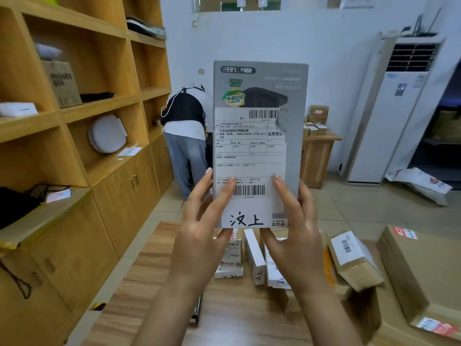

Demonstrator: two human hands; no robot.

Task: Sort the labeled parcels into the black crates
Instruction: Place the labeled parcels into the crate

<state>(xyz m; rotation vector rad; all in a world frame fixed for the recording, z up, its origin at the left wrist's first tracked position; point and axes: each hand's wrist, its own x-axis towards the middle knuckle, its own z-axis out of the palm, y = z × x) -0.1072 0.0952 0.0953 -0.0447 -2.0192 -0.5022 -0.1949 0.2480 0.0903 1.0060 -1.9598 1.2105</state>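
Up in front of the camera is the grey parcel [259, 143], a flat box held upright and raised above the surface [154, 283], its printed side facing the viewer. A white shipping label [249, 156] covers most of that face, with one barcode near its top and another lower down, and two handwritten black characters sit at the bottom edge. The printing on the grey packaging reads upside down.

Both hands are on its lower part. The left hand [202, 236] grips the left edge, thumb lying across the label near the lower barcode, fingers wrapped behind. The right hand [296, 233] mirrors it on the right edge, thumb on the front, fingers behind. So the parcel is pinched between the two, clear of everything below.

Under it, on the wood-grain surface, small white boxes [254, 258] stand close together, some with the same handwritten marks. To the right lie brown cardboard parcels [354, 260], one with a barcode sticker, and a larger carton [421, 275] at the right edge.

On the left runs a wooden shelf unit [82, 108] holding assorted items. Further back a person [185, 136] bends over, facing away, and a white floor-standing air conditioner [394, 108] is by the right wall.
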